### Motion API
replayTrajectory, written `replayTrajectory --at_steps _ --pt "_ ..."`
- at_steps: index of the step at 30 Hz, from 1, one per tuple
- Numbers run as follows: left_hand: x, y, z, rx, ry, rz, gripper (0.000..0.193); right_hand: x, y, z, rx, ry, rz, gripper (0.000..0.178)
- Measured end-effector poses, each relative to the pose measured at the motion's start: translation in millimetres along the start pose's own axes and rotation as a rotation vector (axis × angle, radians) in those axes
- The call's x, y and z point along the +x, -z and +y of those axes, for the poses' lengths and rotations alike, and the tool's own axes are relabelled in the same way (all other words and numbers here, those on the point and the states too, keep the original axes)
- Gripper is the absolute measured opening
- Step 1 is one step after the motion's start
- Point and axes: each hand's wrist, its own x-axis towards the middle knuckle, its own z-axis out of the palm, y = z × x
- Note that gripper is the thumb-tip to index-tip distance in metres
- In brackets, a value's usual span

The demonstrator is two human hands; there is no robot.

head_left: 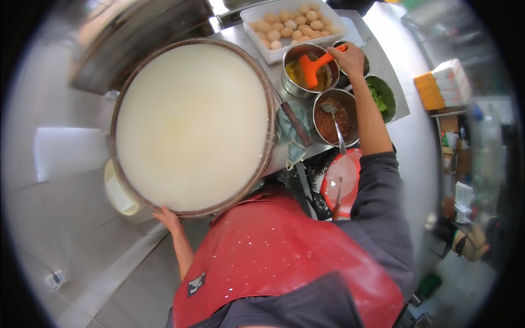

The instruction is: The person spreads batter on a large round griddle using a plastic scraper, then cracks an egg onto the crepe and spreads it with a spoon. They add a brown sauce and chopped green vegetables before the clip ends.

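A large round tray (191, 131) with a brown rim and a smooth white layer fills the view's left half. My left hand (170, 220) grips its near rim, the fingers partly hidden under it. At the upper right, my right hand (348, 59) is closed on the handle of an orange scraper (313, 70). The scraper's broad head hangs over a steel pot (285, 82) of yellow-brown oily liquid; whether it touches the liquid I cannot tell. Just nearer, a steel pot of reddish-brown sauce (328, 127) has a metal spoon (338, 130) in it.
A white bin (265, 53) of eggs stands at the back. Under my right arm is a pot of chopped greens (378, 98). A wooden handle (295, 124) lies over a bluish cloth (292, 145). A red-rimmed container (342, 175) stands close to my apron.
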Motion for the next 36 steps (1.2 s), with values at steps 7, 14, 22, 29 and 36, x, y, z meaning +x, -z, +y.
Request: replayTrajectory --at_steps 7,14,22,29,36 --pt "-15 -2 0 0.016 0.091 0.025 0.056 -35 -72 -36 0.027 0.253 -0.222 0.046" --pt "4 21 -8 -0.212 0.040 -0.162 0.051 -15 -29 -38 0.063 0.090 -0.027 0.047" --pt "63 24 1 -0.070 -0.166 -0.274 0.065 -100 -44 -86 1.202 -0.096 0.060 0.039" --pt "92 16 8 -0.062 -0.238 -0.222 0.070 -146 -182 -230 1.169 0.102 -0.688 0.043" --pt "100 17 8 0.023 -0.200 -0.257 0.068 -53 -254 -420 -0.008 0.565 -0.234 0.030"
